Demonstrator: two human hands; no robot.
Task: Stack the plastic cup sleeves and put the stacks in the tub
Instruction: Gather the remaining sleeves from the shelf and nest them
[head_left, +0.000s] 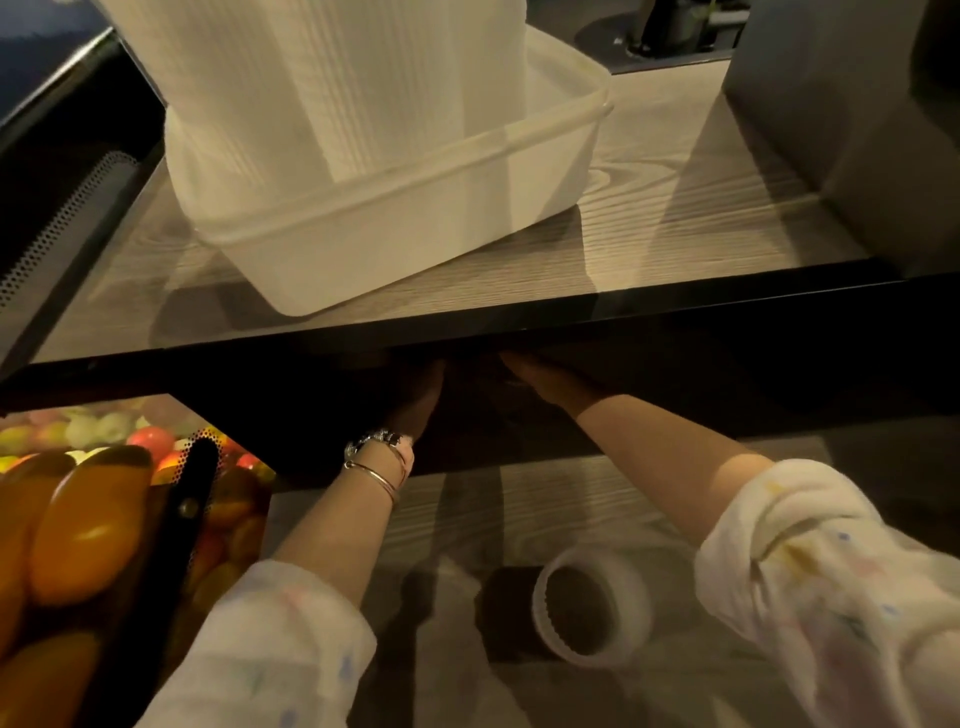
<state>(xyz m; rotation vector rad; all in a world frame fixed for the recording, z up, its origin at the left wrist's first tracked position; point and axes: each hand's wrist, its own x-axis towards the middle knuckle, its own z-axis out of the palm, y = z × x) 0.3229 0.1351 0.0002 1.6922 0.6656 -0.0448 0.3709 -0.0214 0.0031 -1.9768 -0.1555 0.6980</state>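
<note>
Head view: both arms reach under a dark shelf edge (519, 322).
Left hand (421, 400): in shadow; grip cannot be told.
Right hand (545, 379): in shadow; grip cannot be told.
Tub (415, 228): on the upper shelf, far left, holding tall stacks of cup sleeves (332, 78).
Loose sleeve (592, 608): lying on its side, near, between the arms.

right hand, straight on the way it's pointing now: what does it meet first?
Hard to say. The right hand reaches up-left into the dark space under the black shelf edge, towards the left hand. Its fingers are lost in shadow; the left hand looks nearest in that line, depth unclear.
</note>
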